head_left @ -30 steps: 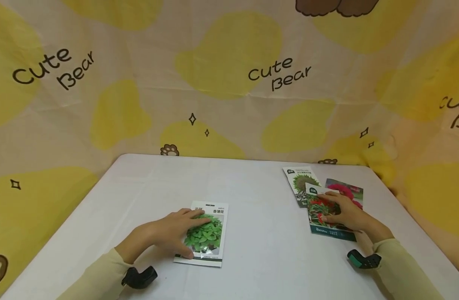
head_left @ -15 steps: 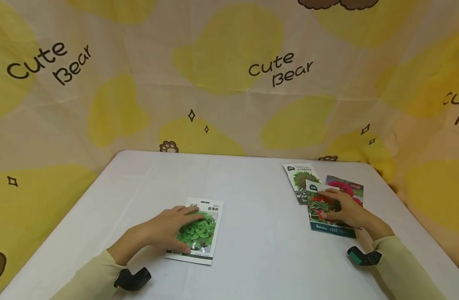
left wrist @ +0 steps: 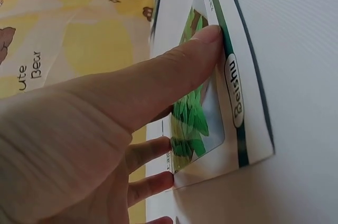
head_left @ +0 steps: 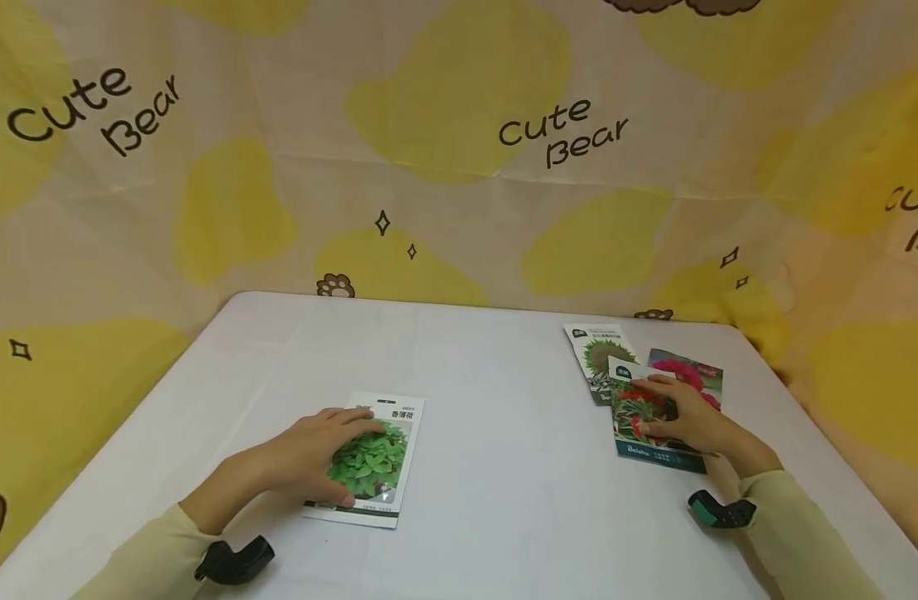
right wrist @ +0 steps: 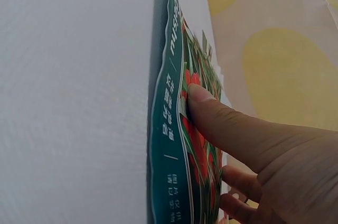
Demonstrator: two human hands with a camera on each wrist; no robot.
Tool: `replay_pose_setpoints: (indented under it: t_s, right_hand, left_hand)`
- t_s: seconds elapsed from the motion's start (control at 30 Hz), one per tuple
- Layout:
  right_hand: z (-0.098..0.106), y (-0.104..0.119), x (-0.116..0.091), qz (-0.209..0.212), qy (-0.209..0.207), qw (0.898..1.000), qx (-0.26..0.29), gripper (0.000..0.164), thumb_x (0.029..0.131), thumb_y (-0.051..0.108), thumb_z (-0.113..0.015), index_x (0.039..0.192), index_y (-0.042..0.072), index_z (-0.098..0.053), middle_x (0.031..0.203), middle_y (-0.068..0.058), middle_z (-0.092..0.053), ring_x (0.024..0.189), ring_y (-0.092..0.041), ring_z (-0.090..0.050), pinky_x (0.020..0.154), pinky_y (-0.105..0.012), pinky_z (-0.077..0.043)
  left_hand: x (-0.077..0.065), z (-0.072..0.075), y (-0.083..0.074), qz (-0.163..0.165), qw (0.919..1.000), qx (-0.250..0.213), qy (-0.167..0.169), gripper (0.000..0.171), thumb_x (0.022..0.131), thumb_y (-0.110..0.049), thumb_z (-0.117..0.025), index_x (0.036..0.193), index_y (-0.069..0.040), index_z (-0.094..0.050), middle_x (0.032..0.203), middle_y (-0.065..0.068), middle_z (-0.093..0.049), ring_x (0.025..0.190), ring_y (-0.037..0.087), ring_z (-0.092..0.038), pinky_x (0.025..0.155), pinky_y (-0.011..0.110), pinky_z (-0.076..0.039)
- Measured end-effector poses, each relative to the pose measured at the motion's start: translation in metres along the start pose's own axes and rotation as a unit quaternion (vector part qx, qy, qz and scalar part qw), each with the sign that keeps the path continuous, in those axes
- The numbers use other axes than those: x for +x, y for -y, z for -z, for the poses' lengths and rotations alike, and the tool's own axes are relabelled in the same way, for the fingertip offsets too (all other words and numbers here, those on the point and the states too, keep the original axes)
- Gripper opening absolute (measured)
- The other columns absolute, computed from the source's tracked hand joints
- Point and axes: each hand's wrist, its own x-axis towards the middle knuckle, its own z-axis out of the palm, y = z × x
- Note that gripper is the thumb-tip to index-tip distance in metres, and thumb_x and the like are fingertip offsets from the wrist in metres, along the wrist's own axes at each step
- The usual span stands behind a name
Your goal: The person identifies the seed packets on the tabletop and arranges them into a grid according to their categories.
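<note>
A white seed packet with green mint leaves [head_left: 372, 462] lies on the left half of the table, and my left hand [head_left: 297, 457] rests on it with spread fingers. In the left wrist view, the thumb [left wrist: 208, 35] presses the packet's face by its green strip, while other fingertips [left wrist: 165, 180] meet its side edge. At the right, my right hand [head_left: 691, 421] lies over a seed packet with red flowers [head_left: 646, 450]. Its thumb [right wrist: 200, 94] touches the printed front in the right wrist view; the other fingers are partly hidden behind.
A sunflower seed packet [head_left: 609, 354] and a pink-flower seed packet [head_left: 687, 372] lie partly under the red-flower one, toward the back right of the white table [head_left: 496, 400]. A yellow-patterned cloth [head_left: 443, 208] hangs behind. Each wrist wears a dark strapped device.
My left hand has slid the mint packet leftward across the table. The right hand and the red-flower packet have stayed in place. The head view has shifted slightly.
</note>
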Motion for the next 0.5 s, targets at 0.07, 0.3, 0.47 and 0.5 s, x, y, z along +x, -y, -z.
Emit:
replay_pose_setpoints:
  t_s: [0.07, 0.3, 0.47, 0.5]
  right_hand:
    - [0.001, 0.001, 0.000, 0.004, -0.003, 1.000, 0.001, 0.073, 0.086, 0.024, -0.080, 0.147, 0.000, -0.047, 0.153, -0.039, -0.030, 0.137, -0.062, -0.028, 0.101, -0.081, -0.029]
    - [0.003, 0.003, -0.001, 0.005, -0.005, 1.000, 0.006, 0.072, 0.087, 0.023, -0.080, 0.146, -0.001, -0.048, 0.153, -0.040, -0.030, 0.137, -0.063, -0.027, 0.102, -0.081, -0.029]
    - [0.002, 0.002, -0.002, -0.007, -0.004, 1.000, 0.009, 0.073, 0.087, 0.026, -0.080, 0.147, 0.001, -0.048, 0.154, -0.038, -0.029, 0.138, -0.062, -0.026, 0.102, -0.080, -0.028]
    - [0.001, 0.001, -0.002, -0.009, -0.005, 1.000, 0.007, 0.073, 0.086, 0.026, -0.080, 0.147, 0.001, -0.048, 0.154, -0.038, -0.029, 0.138, -0.061, -0.026, 0.102, -0.081, -0.028]
  left_hand:
    - [-0.003, 0.000, 0.003, 0.004, 1.0000, -0.002, -0.002, 0.092, 0.072, -0.046, -0.089, 0.150, -0.022, -0.046, 0.158, 0.015, -0.042, 0.143, 0.046, -0.039, 0.107, 0.071, -0.033]
    - [-0.015, -0.001, 0.013, 0.006, 0.9999, -0.004, 0.007, 0.096, 0.072, -0.049, -0.087, 0.153, -0.025, -0.042, 0.159, 0.015, -0.038, 0.142, 0.047, -0.037, 0.104, 0.073, -0.034]
    - [-0.025, 0.001, 0.019, 0.002, 1.0000, -0.004, 0.008, 0.096, 0.071, -0.048, -0.088, 0.153, -0.026, -0.043, 0.159, 0.015, -0.038, 0.142, 0.047, -0.037, 0.101, 0.073, -0.035]
    - [-0.026, 0.001, 0.020, 0.001, 1.0000, -0.003, 0.006, 0.096, 0.071, -0.048, -0.088, 0.153, -0.026, -0.043, 0.158, 0.015, -0.038, 0.141, 0.047, -0.038, 0.101, 0.073, -0.036]
